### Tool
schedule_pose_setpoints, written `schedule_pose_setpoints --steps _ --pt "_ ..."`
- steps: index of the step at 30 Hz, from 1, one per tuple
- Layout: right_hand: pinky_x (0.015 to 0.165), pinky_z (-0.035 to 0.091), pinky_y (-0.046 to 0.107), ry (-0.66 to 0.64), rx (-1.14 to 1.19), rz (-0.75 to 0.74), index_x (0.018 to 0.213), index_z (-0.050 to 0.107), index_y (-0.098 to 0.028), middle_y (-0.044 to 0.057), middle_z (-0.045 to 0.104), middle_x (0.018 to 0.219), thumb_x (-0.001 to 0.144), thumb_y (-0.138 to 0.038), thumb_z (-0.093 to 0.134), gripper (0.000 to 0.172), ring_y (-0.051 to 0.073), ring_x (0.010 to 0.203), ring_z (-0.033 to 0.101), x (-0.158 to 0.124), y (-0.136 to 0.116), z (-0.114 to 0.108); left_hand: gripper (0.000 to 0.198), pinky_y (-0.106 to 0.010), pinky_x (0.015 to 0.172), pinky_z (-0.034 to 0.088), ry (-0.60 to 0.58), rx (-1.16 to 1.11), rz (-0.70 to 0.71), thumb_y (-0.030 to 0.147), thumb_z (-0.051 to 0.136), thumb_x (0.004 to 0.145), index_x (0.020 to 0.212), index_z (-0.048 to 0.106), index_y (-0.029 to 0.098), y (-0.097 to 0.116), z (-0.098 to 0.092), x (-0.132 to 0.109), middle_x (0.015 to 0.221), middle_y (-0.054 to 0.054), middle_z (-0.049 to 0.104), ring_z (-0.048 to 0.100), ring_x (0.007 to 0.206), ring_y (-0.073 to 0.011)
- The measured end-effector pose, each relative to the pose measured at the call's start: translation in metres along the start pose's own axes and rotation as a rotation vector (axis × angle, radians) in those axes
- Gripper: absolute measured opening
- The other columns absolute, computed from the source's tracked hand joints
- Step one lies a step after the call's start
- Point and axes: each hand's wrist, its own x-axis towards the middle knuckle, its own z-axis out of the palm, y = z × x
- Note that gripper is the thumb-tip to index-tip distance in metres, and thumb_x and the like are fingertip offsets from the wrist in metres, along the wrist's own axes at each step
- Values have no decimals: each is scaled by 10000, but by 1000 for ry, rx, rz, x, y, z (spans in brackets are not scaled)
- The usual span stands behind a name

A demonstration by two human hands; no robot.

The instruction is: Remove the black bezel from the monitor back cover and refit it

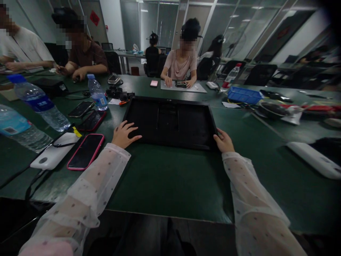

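A wide black rectangular casing (pixel 191 124), looking like a monitor's housing, lies on the green table in front of me. It has a raised rim and two ridges near its middle. At its left front corner is my left hand (pixel 124 135), fingers spread, thumb over the near edge. My right hand (pixel 224 141) grips the right front corner, thumb on top; its other fingers are partly hidden by the rim. Sheer dotted sleeves cover both forearms. Beside my left forearm lie a pink-edged phone (pixel 85 152) and a white power bank (pixel 55 151).
Water bottles (pixel 39 103) and more phones (pixel 81 109) stand or lie to the left. On the right are a blue basket (pixel 244 95), a labelled bottle (pixel 230 78) and a white device (pixel 314 160). Across the table a person (pixel 181 64) handles small parts on a mat.
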Motion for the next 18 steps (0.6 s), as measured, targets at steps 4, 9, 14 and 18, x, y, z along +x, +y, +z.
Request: schedule_pose_setpoints --steps 4,9,14,18 --pt "753 636 433 3 -4 57 1379 639 -105 22 662 703 742 -279 715 665 254 725 703 -1 -2 -4 328 -625 1167 438 5 -57 40 530 736 928 1167 811 318 -9 3 2 1416 -58 720 534 1438 -364" --pt "865 636 486 6 1 -51 1373 650 -155 34 699 774 764 -366 720 648 263 805 728 5 12 -4 288 -571 1148 485 152 -132 66 482 667 972 1094 827 276 -23 15 7 1292 -80 775 638 1309 -334" --pt "1073 567 583 -27 -7 -95 1442 611 -149 135 760 1047 782 -416 707 718 322 1073 753 17 29 -1 301 -592 1173 440 250 -115 63 415 654 986 1205 791 260 -20 8 6 1360 -96 746 597 1378 -340" --pt "1145 512 614 -54 15 -124 1469 603 -187 154 756 1192 791 -481 724 749 342 1213 722 22 33 0 364 -596 1160 442 10 -132 206 481 765 914 1237 777 313 -5 4 2 1423 -75 716 631 1344 -328"
